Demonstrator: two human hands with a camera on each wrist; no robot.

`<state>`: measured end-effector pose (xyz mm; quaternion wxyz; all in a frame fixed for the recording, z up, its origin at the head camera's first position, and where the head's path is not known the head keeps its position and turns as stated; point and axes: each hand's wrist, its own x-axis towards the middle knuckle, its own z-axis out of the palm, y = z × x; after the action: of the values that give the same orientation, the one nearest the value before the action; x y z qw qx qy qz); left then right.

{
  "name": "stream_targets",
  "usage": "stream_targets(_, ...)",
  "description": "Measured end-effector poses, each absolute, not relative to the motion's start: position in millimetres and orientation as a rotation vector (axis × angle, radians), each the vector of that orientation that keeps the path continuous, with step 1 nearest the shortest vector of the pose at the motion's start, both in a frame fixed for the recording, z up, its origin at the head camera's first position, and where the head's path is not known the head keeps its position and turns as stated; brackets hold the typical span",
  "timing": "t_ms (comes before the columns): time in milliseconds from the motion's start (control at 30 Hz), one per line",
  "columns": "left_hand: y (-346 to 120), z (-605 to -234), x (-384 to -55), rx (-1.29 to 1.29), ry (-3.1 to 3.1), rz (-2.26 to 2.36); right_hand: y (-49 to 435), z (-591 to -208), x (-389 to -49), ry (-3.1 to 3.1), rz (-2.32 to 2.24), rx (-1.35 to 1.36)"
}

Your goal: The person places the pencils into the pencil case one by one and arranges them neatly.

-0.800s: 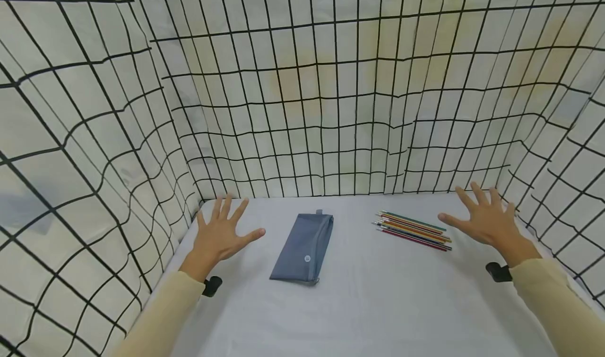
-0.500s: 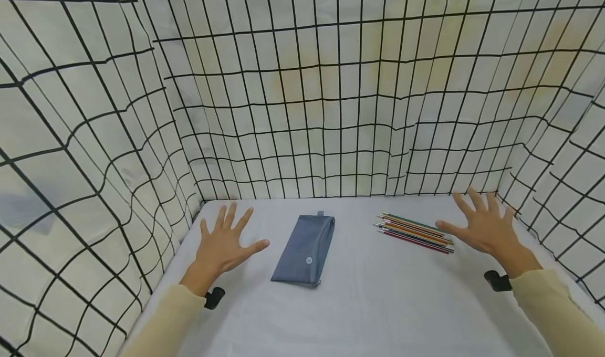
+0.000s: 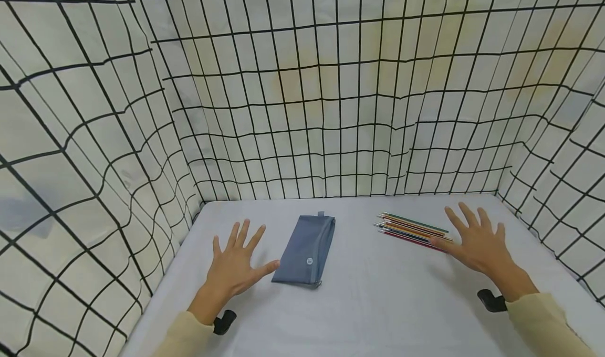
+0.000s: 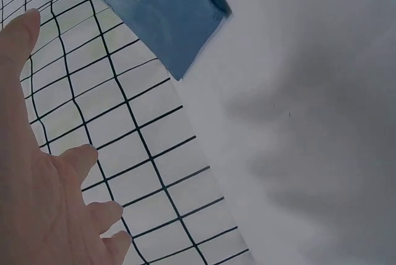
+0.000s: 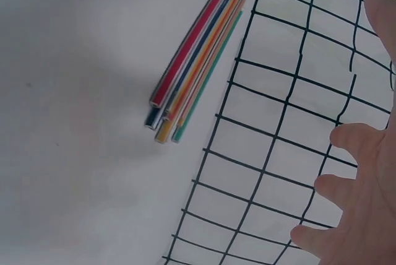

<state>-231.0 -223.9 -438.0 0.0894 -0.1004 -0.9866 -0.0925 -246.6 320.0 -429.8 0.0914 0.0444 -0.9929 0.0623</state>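
Observation:
A flat blue-grey zippered pouch point(image 3: 302, 247) with a small round white badge lies on the white table. To its left hovers my left hand point(image 3: 231, 270), fingers spread and holding nothing; its thumb overlaps the pouch's left edge in the head view. A bundle of colored pencils point(image 3: 411, 230) rests right of the pouch, several of them side by side. Over the bundle's right end is my right hand point(image 3: 484, 247), fingers spread, its thumb covering some pencil ends in the head view. The left wrist view shows the pouch point(image 4: 167, 17) apart from the hand; the right wrist view shows the pencils point(image 5: 195, 60).
White walls with a black grid point(image 3: 302, 100) enclose the table at the back, left and right. The white tablecloth point(image 3: 359, 315) stretches in front of the pouch and pencils. Each wrist carries a small black device point(image 3: 224, 323).
Both hands have come lower and nearer to the things: the left moved right toward the pouch, the right moved left and nearer to me beside the pencils. Pouch and pencils stay in place.

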Motion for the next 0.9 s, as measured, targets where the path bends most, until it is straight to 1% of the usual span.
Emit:
stream_targets(200, -207, -451, -226, -0.337, -2.911, -0.427, 309, -443, -237, -2.909, 0.271, 0.126)
stream_targets(367, -188, -458, -230, -0.353, -2.869, -0.635, 296, -452, -238, -2.879, 0.456, 0.137)
stream_targets(633, -156, -467, -243, -0.306, -2.704, -1.121, 269, -458, -256, -2.826, 0.789, 0.149)
stream_targets(900, -135, -476, -256, -0.255, -2.658, -1.353, 253, -461, -274, -2.799, 0.982, 0.113)
